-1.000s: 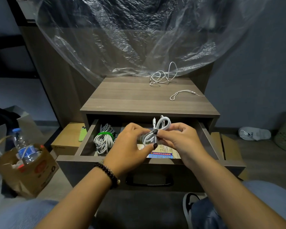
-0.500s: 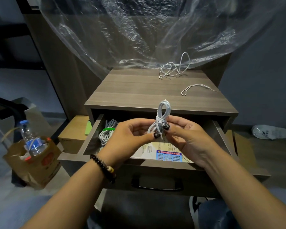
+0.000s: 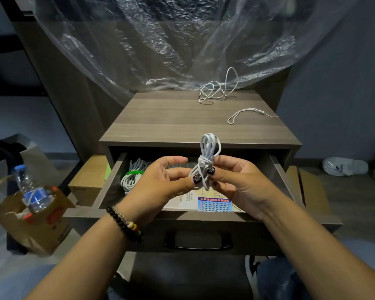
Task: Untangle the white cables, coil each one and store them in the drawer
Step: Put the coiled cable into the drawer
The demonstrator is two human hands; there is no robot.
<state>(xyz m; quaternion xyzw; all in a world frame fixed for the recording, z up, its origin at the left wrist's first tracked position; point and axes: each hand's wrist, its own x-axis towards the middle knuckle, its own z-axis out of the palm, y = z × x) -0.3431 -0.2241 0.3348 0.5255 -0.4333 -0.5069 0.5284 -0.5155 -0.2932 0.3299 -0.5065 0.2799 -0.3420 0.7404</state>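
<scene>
A coiled white cable (image 3: pixel 208 152) stands upright above the open drawer (image 3: pixel 285 180), wrapped at its waist. My left hand (image 3: pixel 162 182) pinches its lower strands with the thumb, and my right hand (image 3: pixel 236 180) grips the wrapped middle from the right. Inside the drawer at the left lies another coiled white cable (image 3: pixel 131 177) bound by a green band. On the nightstand top (image 3: pixel 160 118), a tangled white cable (image 3: pixel 217 89) sits at the back right, with a thin white cord (image 3: pixel 245 114) in front of it.
A printed sheet (image 3: pixel 214 204) lies on the drawer floor. Clear plastic sheeting (image 3: pixel 160 40) hangs over the back. A paper bag (image 3: pixel 30 219) with a water bottle (image 3: pixel 30 191) stands at the left, beside a cardboard box (image 3: pixel 89 176). A white slipper (image 3: pixel 344 166) lies on the floor at the right.
The coil has turned from sideways to upright and risen slightly between my hands. My fingers have shifted along its wrapped middle. The view has moved closer to the nightstand.
</scene>
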